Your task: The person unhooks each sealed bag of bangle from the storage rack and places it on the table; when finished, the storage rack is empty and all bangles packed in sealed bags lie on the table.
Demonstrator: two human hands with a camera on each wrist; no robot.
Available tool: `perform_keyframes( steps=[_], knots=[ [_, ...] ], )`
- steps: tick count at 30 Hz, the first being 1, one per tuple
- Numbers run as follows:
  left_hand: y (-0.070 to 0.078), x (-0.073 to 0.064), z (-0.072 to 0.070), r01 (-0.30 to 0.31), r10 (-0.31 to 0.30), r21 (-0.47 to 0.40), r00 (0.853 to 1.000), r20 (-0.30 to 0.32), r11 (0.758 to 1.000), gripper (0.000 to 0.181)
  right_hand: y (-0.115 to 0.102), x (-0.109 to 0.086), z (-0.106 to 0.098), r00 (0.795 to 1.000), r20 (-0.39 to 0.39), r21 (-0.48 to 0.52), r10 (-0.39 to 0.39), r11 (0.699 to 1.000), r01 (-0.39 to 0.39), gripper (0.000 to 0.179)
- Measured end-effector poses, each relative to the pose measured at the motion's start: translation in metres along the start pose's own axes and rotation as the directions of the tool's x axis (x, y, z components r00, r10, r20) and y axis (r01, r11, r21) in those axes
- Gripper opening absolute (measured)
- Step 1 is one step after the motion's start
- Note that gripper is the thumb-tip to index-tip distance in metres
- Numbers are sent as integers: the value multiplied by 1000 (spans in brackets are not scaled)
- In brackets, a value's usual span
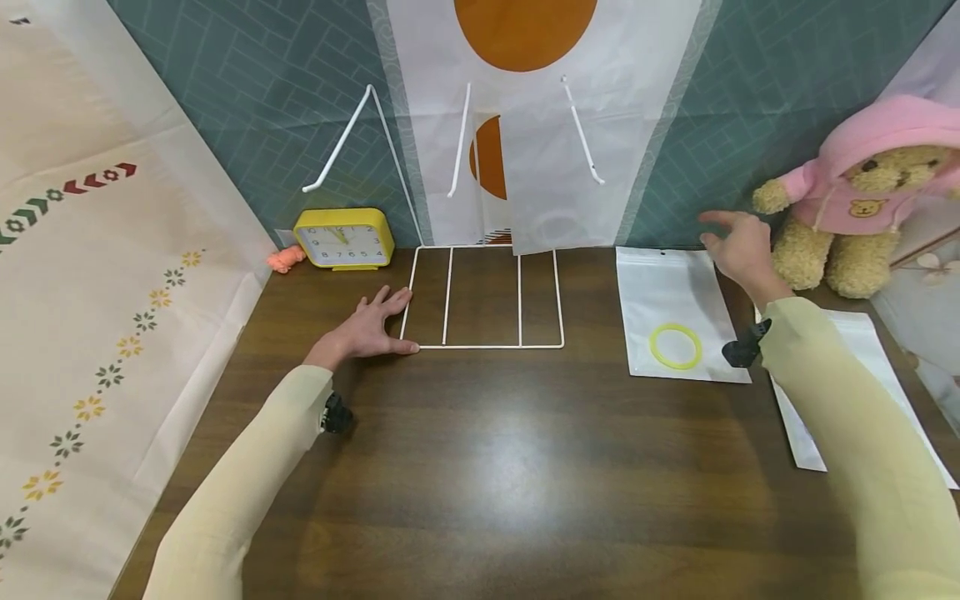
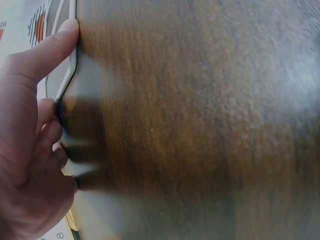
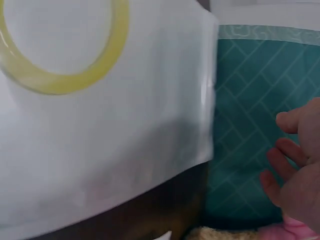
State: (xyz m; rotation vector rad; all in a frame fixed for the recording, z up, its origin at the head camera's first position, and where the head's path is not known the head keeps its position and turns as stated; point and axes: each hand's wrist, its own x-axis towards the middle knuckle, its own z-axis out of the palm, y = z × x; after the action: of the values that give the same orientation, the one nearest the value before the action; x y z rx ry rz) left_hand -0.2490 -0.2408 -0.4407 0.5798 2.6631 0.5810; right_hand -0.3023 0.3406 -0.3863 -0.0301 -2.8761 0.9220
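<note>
In the head view my left hand (image 1: 367,327), fingers spread, touches the left front corner of a white wire rack (image 1: 487,347) lying on the brown table. The left wrist view shows the thumb (image 2: 59,42) on the wire, the other fingers beside the rack's side. My right hand (image 1: 738,248) hangs in the air, fingers loosely bent and holding nothing, near the top right of a white zip bag (image 1: 660,287). A yellow ring (image 1: 697,348) shows on that bag's front. The right wrist view has the right hand (image 3: 302,165) before the green wall covering.
A yellow clock (image 1: 343,239) and an orange crumpled item (image 1: 286,259) stand left of the rack. White prongs (image 1: 581,129) jut out above it. A teddy bear (image 1: 870,196) in pink sits at right; a second white bag (image 1: 806,425) lies under the right forearm.
</note>
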Motion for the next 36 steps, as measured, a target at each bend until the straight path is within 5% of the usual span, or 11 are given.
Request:
perform_keyframes(
  steps=[11,19,22,30,36],
  knots=[
    [1,-2,1,-4,4,-1,1000,1,1000,107,-30,-14,-33,990,-54,52,-130,990,133,39],
    [1,-2,1,6,-6,-6,1000,10,1000,107,-68,-22,-50,985,7,179,-174,969,170,46],
    [2,-2,-1,9,-9,-11,1000,4,1000,107,-84,-20,-53,981,25,290,-190,941,175,46],
    [2,-3,-2,-2,2,-10,1000,-8,1000,105,-119,-10,-57,963,16,583,-271,785,211,42],
    [3,-4,-1,9,-9,-14,1000,-5,1000,104,-138,-2,-64,971,13,640,-240,748,177,44]
  ],
)
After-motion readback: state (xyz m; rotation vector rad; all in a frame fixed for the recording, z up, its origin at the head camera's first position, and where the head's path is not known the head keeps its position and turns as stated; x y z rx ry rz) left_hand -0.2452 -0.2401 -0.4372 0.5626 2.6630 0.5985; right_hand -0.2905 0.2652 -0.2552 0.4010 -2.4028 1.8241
